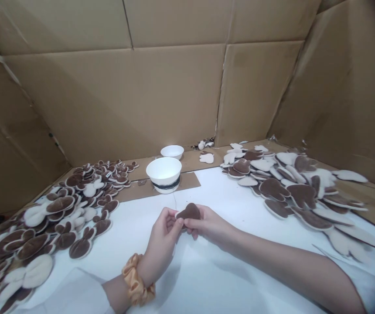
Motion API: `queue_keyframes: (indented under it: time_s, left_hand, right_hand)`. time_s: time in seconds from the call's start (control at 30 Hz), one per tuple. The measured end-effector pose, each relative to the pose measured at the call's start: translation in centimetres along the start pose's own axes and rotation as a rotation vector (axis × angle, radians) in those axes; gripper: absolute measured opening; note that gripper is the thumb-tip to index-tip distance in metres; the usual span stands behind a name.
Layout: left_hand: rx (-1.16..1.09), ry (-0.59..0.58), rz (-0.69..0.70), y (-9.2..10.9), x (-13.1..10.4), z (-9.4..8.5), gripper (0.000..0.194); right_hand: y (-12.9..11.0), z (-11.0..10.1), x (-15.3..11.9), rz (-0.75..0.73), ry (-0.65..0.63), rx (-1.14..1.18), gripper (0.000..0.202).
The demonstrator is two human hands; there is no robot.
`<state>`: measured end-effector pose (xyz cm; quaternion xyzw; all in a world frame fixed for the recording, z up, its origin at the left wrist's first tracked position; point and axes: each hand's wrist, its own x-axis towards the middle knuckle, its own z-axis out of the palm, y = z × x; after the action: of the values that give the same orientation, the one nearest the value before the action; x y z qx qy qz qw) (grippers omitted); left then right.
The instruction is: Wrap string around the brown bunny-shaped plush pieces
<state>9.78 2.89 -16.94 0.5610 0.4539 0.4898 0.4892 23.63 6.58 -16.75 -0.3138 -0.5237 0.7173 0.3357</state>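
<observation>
Between both hands is a brown plush cutout [190, 211] with a pale edge, over the white tabletop. My left hand [167, 229], with an orange scrunchie [135, 279] round its wrist, pinches the piece's left side. My right hand [209, 222] grips its right side, thumb on top. The fingers hide part of the cutout. From near my left fingers a thin thread [175, 199] runs up toward a white bowl [164, 172] with a dark band round its lower part. Whether a needle is in the fingers cannot be made out.
Left lies a heap of brown and white bunny-shaped plush pieces [59, 205]; at right, a pile of flat brown and white cutouts [272, 189]. A second white bowl [172, 151] stands behind the first. A pale cutout [206, 158] lies farther back. Cardboard walls [125, 96] enclose the table.
</observation>
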Motion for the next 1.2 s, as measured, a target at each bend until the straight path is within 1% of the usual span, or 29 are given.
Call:
queue_keyframes:
  time_s: [0.07, 0.17, 0.27, 0.4, 0.5, 0.7, 0.97, 1.1, 1.2]
  left_hand:
    - [0.038, -0.016, 0.002, 0.0, -0.1, 0.1, 0.014]
    - [0.122, -0.033, 0.009, 0.1, -0.2, 0.2, 0.014]
    - [0.174, -0.024, -0.007, -0.1, -0.3, 0.2, 0.013]
    - [0.182, 0.016, -0.020, -0.4, -0.5, 0.2, 0.016]
    - [0.146, 0.021, -0.025, -0.5, -0.5, 0.0, 0.018]
    - [0.107, 0.025, -0.047, -0.2, -0.4, -0.2, 0.021]
    - [0.022, -0.015, -0.053, -1.0, -0.4, -0.5, 0.021]
    - [0.042, -0.024, -0.060, -0.8, -0.4, -0.6, 0.020]
    - [0.145, -0.010, -0.037, -0.7, -0.3, -0.7, 0.020]
  right_hand:
    - [0.0, 0.2, -0.2, 0.000, 0.034, -0.056, 0.014]
    - [-0.1, 0.5, -0.4, 0.007, 0.058, -0.071, 0.007]
    - [-0.1, 0.8, -0.5, 0.017, 0.080, -0.048, 0.009]
    - [-0.1, 0.9, -0.4, 0.026, 0.120, -0.014, 0.013]
    - [-0.3, 0.7, -0.4, 0.023, 0.104, 0.000, 0.017]
    - [-1.1, 0.2, -0.6, 0.108, 0.061, 0.035, 0.031]
    - [-0.9, -0.3, -0.8, 0.142, 0.018, 0.076, 0.036]
    - [-1.0, -0.5, -0.9, 0.154, -0.026, 0.121, 0.037]
    - [-0.9, -0.6, -0.8, 0.157, -0.027, 0.121, 0.037]
